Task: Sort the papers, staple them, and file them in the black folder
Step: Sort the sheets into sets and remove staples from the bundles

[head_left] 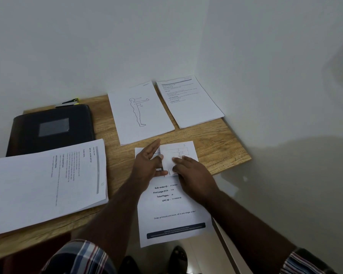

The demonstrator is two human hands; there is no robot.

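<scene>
Wooden bench [216, 139] tucked into a white corner, biggest thing on it is the thick stack [38, 186] at the left, turned sideways so its text runs up and down. Behind that, partly under its far edge, lies the black folder [52, 127], closed, with what looks like the stapler [68, 101] just past its far edge by the wall.

Far side has two sorted piles side by side: the figure sheet [141, 115] with the standing outline drawing, and the text pile [190, 101] to its right, nearly touching it.

Front and centre is the order slip [172, 214], long axis running away from the person, its near end hanging off the bench edge. On its far end sits a smaller page [178, 155] with a table printed on it, and that's where both hands are.

Left hand [147, 165] lies over the page's left edge, fingers straight and pointing toward the figure sheet, thumb on the paper. Looks like pressing, not gripping. Right hand [194, 175] comes in from the right, fingertips on the middle of the page, thumb seemingly pinching its near edge.

My guess: still sorting, nothing stapled yet. Wherever this page belongs, the sorted piles are straight ahead of the hands, the right one closer to the text pile, and the folder is a reach left.
</scene>
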